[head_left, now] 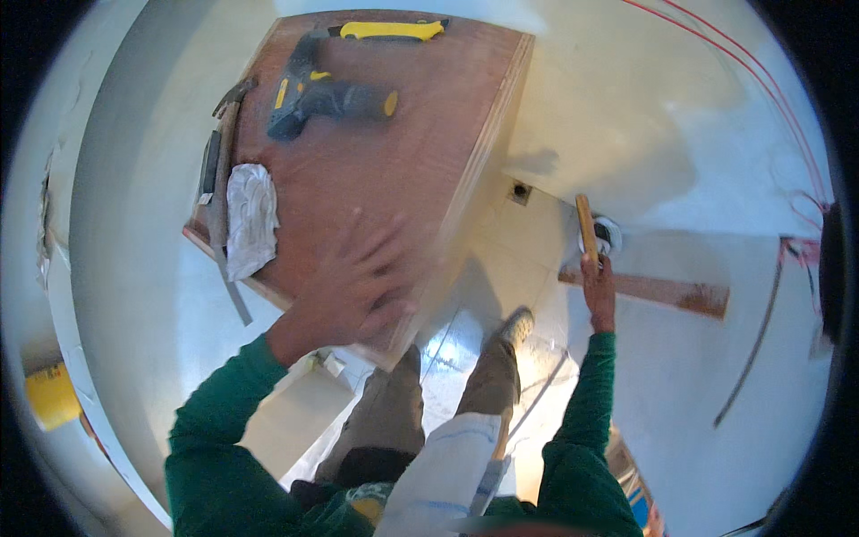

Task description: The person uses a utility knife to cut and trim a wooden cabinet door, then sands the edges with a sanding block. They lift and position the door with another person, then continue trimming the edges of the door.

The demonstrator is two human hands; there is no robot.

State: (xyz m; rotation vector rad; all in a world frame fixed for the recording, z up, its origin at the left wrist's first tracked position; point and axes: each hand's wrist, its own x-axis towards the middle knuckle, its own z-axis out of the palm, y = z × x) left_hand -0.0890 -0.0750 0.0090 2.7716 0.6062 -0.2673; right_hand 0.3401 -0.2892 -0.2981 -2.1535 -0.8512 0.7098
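Observation:
My left hand [362, 286], slightly blurred, is spread flat over the near end of a reddish-brown plywood panel [358, 170], which tops a box-like piece. My right hand [599, 291] is closed around a slim wooden stick [586, 224], held upright to the right of the panel. On the panel's far part lie a black-and-yellow cordless drill [309, 103] and a yellow-handled cutting tool [394, 31]. Along its left edge are a claw hammer [225, 152] and a crumpled white cloth [250, 219].
A brown wooden board [671, 291] lies at the right, beside a round black-and-white object [608, 234]. A square floor drain [519, 191] shows beyond the tiles. Red cords [752, 54] run along the upper right. Something yellow [52, 396] is at the far left.

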